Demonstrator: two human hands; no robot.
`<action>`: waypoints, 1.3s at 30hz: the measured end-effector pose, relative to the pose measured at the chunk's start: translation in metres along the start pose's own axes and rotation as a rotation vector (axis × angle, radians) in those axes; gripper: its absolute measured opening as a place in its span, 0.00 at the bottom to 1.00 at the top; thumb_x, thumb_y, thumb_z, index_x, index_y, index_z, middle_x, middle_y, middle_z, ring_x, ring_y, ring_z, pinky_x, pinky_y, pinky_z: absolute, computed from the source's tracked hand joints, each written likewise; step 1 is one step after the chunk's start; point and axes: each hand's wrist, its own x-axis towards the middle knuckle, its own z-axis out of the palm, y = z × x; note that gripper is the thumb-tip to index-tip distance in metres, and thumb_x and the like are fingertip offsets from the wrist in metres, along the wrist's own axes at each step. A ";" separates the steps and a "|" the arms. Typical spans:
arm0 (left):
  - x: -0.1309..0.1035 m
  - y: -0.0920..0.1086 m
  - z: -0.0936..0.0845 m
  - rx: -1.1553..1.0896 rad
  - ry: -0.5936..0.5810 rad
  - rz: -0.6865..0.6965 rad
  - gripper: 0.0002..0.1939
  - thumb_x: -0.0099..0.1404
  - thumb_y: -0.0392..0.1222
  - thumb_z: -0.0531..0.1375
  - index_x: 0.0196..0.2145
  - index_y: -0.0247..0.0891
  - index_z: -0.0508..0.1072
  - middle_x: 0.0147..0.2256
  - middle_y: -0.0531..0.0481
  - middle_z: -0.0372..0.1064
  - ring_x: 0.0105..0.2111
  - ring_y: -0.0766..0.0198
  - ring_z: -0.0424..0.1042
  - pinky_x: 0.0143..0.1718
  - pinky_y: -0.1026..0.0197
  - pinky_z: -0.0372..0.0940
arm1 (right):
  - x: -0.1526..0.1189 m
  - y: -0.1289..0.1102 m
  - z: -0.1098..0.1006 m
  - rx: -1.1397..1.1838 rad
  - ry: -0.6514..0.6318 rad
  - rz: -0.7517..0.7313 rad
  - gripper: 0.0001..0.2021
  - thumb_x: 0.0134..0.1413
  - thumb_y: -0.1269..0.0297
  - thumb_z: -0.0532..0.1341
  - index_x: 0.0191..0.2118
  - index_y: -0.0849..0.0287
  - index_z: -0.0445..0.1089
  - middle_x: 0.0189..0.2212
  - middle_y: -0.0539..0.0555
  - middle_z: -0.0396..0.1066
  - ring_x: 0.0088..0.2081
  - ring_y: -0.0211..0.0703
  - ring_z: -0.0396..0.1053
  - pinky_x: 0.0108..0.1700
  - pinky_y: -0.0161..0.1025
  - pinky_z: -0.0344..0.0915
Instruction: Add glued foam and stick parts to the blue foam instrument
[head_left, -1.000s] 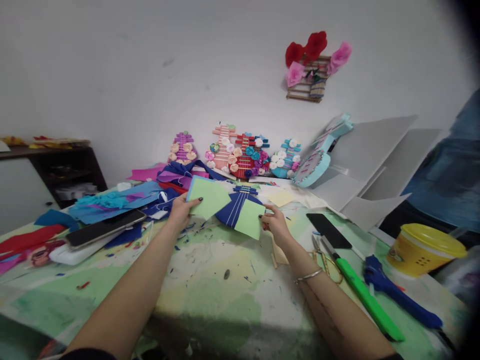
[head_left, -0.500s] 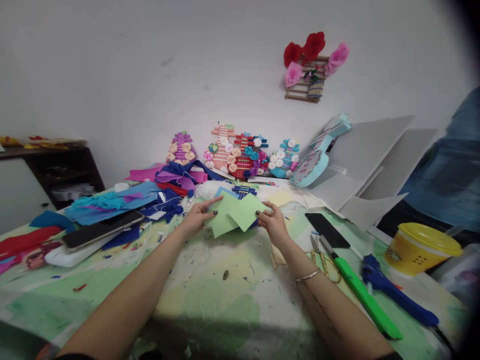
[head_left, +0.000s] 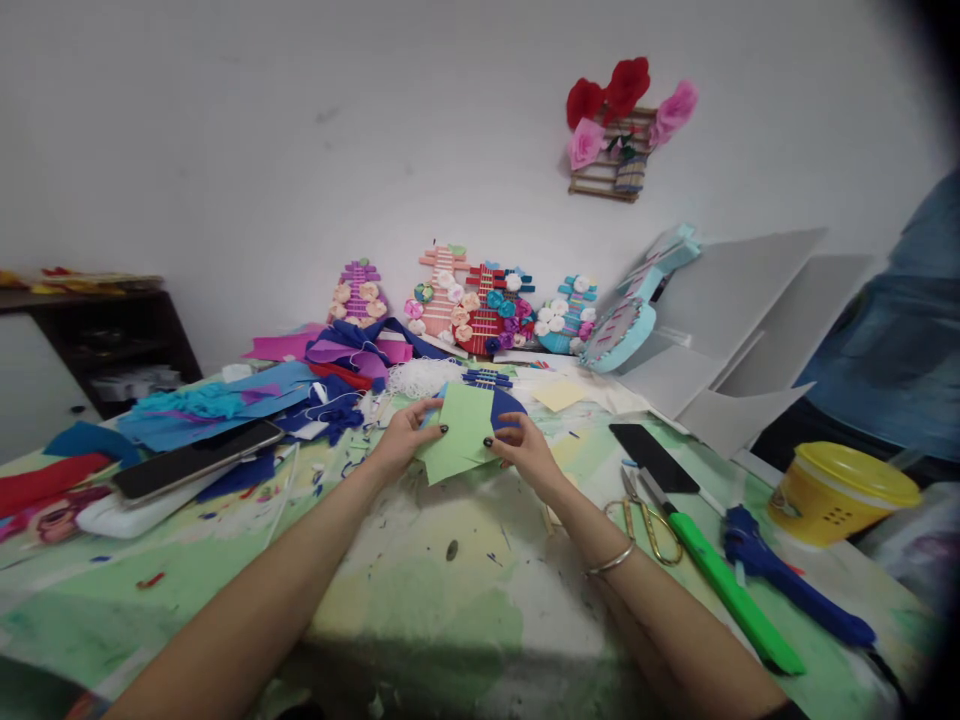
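Observation:
Several light green paper pieces (head_left: 466,422) overlap between my two hands, above the middle of the table. My left hand (head_left: 405,437) pinches their left side, thumb on top, with a bit of blue paper showing behind. At the lower right edge of the top green piece, my right hand (head_left: 523,450) has its thumb and fingers closed on the paper. Just behind the green sheets lies a dark blue round piece (head_left: 508,404), partly covered, with a small blue striped neck (head_left: 487,379) beyond it.
Scissors (head_left: 651,520), a green-handled knife (head_left: 727,590), a blue glue gun (head_left: 795,590) and a yellow tub (head_left: 844,495) stand or lie right. Left are a phone (head_left: 199,461) and coloured scraps (head_left: 217,405). Decorated instruments (head_left: 480,310) line the wall.
The top green piece has turned from a diamond to upright and shifted left over the others. My right hand has moved left with it, uncovering more of the dark blue piece.

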 end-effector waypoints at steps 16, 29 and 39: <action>0.021 0.014 -0.063 0.335 0.760 0.036 0.28 0.42 0.32 0.58 0.45 0.36 0.65 0.34 0.44 0.68 0.36 0.51 0.70 0.36 0.51 0.64 | 0.003 -0.005 -0.013 0.090 0.224 0.003 0.12 0.33 0.63 0.62 0.30 0.61 0.70 0.20 0.50 0.70 0.20 0.36 0.62 0.20 0.33 0.58; -0.003 0.013 -0.002 0.654 0.065 0.321 0.14 0.61 0.46 0.53 0.40 0.36 0.68 0.44 0.39 0.66 0.44 0.51 0.67 0.42 0.52 0.62 | -0.001 -0.002 -0.003 -0.023 0.139 -0.106 0.13 0.35 0.69 0.57 0.31 0.58 0.75 0.26 0.51 0.75 0.25 0.40 0.67 0.24 0.35 0.63; -0.006 -0.001 0.015 0.192 -0.040 -0.010 0.29 0.44 0.44 0.68 0.43 0.36 0.63 0.32 0.47 0.74 0.29 0.57 0.73 0.28 0.58 0.66 | -0.022 -0.024 -0.002 -0.265 0.079 -0.162 0.11 0.43 0.68 0.57 0.34 0.57 0.73 0.31 0.53 0.75 0.31 0.44 0.70 0.31 0.39 0.66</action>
